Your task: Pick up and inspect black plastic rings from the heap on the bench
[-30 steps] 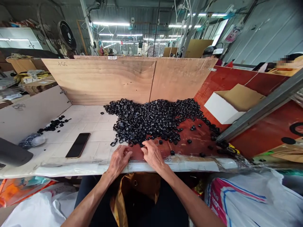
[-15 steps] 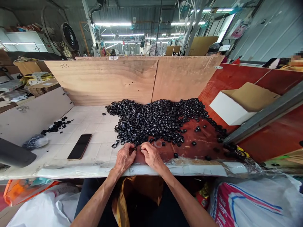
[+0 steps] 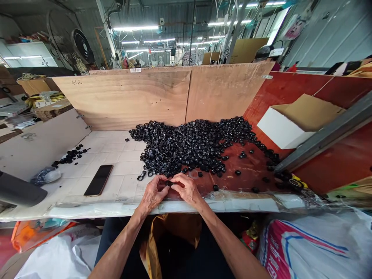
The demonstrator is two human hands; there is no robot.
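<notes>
Near the front edge of the bench, my left hand (image 3: 154,192) and my right hand (image 3: 186,189) meet with bent fingers. Between their fingertips is a small black ring-like part (image 3: 168,183), pinched from both sides. Fingers cover much of it, so I cannot tell whether it is one piece or two. Just beyond the hands spreads a big heap of similar black parts (image 3: 180,145). A loose black ring (image 3: 141,176) lies left of my fingers, and another black piece (image 3: 215,188) lies to the right.
A phone (image 3: 99,180) lies left on the pale bench top, with a small black pile (image 3: 71,155) behind it. Wooden boards (image 3: 130,97) wall the back. On the right are an open white carton (image 3: 285,128) and a slanting metal bar (image 3: 319,141). A brown bag (image 3: 154,252) hangs below the edge.
My right hand has moved left and my hands have come together, the gap between the fingertips closing around the black part. The view has shifted slightly.
</notes>
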